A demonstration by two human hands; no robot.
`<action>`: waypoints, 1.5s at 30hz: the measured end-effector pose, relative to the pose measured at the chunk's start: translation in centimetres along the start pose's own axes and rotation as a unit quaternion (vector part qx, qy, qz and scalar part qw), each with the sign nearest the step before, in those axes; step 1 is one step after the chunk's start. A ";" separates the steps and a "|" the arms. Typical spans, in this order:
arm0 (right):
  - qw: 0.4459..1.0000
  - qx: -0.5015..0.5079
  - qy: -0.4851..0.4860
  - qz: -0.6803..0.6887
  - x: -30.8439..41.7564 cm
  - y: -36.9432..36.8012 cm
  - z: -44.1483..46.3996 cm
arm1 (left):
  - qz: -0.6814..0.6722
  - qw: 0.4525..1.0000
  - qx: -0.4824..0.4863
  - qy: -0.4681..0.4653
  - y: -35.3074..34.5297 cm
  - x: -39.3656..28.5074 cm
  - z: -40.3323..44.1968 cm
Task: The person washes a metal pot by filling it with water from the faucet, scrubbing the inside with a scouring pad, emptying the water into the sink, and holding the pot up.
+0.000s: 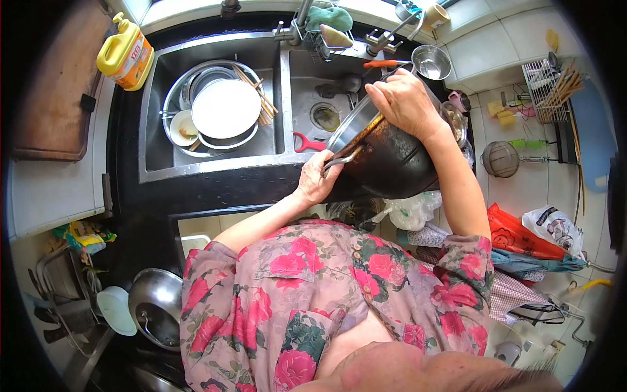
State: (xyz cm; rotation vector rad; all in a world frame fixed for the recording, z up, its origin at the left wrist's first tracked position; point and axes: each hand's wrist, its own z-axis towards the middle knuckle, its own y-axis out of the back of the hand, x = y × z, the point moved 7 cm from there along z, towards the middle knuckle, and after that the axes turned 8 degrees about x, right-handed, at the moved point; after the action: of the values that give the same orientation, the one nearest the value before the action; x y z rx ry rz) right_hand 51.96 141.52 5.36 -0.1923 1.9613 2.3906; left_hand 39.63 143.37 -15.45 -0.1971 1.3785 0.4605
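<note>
A large blackened pot (pixel 398 157) is tilted on its side at the right sink basin, its open mouth facing the basin. My left hand (pixel 318 178) is closed round the metal loop handle on its near side. My right hand (pixel 408 103) grips the pot at its far side, fingers over the rim; the handle there is hidden. Beside my left hand, a red peeler (pixel 308 142) lies on the edge of the basin. The drain (pixel 324 116) shows left of the pot's mouth. The inside of the pot is mostly out of sight.
The left basin holds a metal bowl (pixel 171 112) with a white plate (pixel 226 108), a small cup and several chopsticks (pixel 264 104). A yellow detergent bottle (pixel 127 55) stands at the left. A small saucepan (pixel 431 63) sits behind the pot. The faucet (pixel 290 29) rises behind the sink.
</note>
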 end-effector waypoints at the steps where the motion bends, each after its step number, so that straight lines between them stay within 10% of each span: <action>1: 1.000 -0.014 -0.006 -0.010 0.3 0.5 -0.8 | 0.026 0.999 0.004 -0.018 -0.1 -0.3 -0.2; 31: 0.961 -0.267 -0.072 0.013 5.1 6.1 -22.1 | 0.222 0.941 0.091 -0.237 -6.3 -9.1 -2.7; 41: 0.941 -0.322 -0.100 -0.001 4.7 6.2 -25.5 | 0.348 0.930 0.040 -0.113 -5.0 -7.3 -3.3; 45: 0.933 -0.334 -0.135 -0.012 4.7 6.2 -26.5 | 0.230 0.964 0.084 0.101 -2.7 -3.1 -4.2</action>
State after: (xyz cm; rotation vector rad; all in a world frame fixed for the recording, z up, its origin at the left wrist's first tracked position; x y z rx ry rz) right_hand 48.46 114.08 5.75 0.0945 0.9763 2.7855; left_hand 36.63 138.62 -13.64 0.2283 1.6607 0.7190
